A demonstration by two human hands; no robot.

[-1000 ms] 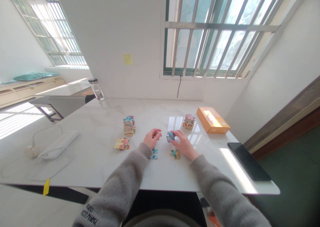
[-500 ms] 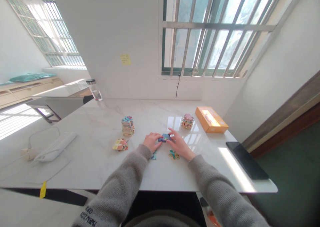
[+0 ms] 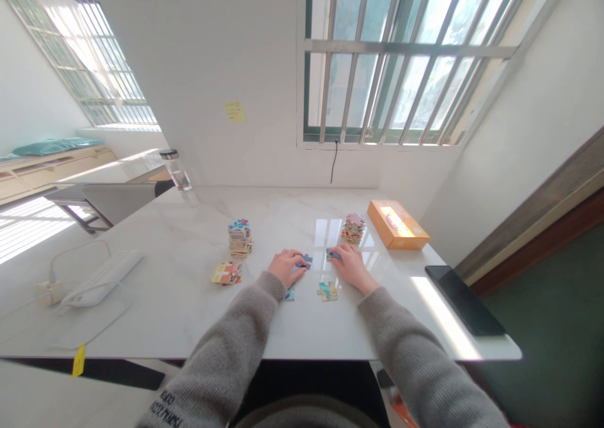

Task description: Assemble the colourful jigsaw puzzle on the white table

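My left hand [image 3: 286,266] is closed on a blue puzzle piece [image 3: 306,261] at the middle of the white table. To its right, my right hand [image 3: 350,264] has its fingers on another blue puzzle piece [image 3: 329,253], and a gap separates the two pieces. A teal and orange puzzle piece [image 3: 327,291] lies flat nearer to me, between the hands. Partly hidden under my left wrist is a light blue puzzle piece [image 3: 289,294].
Left of my hands stand a tall stack of puzzle pieces [image 3: 240,239] and a low pile [image 3: 227,273]. Another stack [image 3: 353,228] is at the right, beside an orange box [image 3: 397,225]. A black tablet-like slab [image 3: 465,300], a power strip [image 3: 102,278] and a bottle [image 3: 176,170] are also on the table.
The two blue pieces were together between my hands. My right hand has moved right with one piece, while my left hand has stayed with the other.
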